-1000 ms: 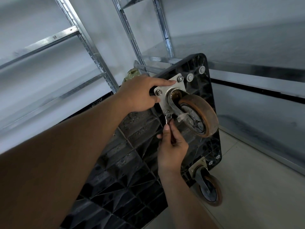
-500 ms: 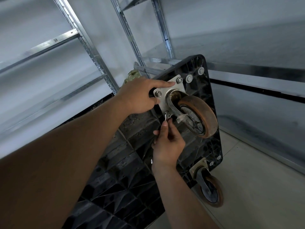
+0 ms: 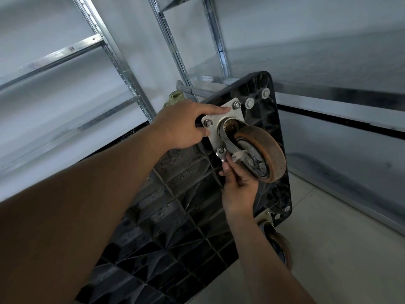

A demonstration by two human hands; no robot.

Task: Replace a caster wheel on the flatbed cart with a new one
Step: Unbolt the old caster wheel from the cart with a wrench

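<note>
Head view: the cart stands on edge, its worn wheel facing the person. The right hand pinches a wrench on the plate's lower nut, handle running down toward the wrist; the left hand presses the plate.

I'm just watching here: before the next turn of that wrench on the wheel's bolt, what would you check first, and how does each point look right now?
1. Wrench seated on the lower bolt of the mounting plate: ok, its head sits around the bolt.
2. Right hand holds the wrench: ok, fingers pinch its handle.
3. Left hand steadies the plate: ok, the forefinger lies along its top edge.
4. Cart stable on its side: cannot tell, its support is out of sight.
5. Room to swing by the worn wheel: not ok, the wheel sits right beside the wrench.
6. Other nuts: two visible, still on; the fourth is hidden.
</note>
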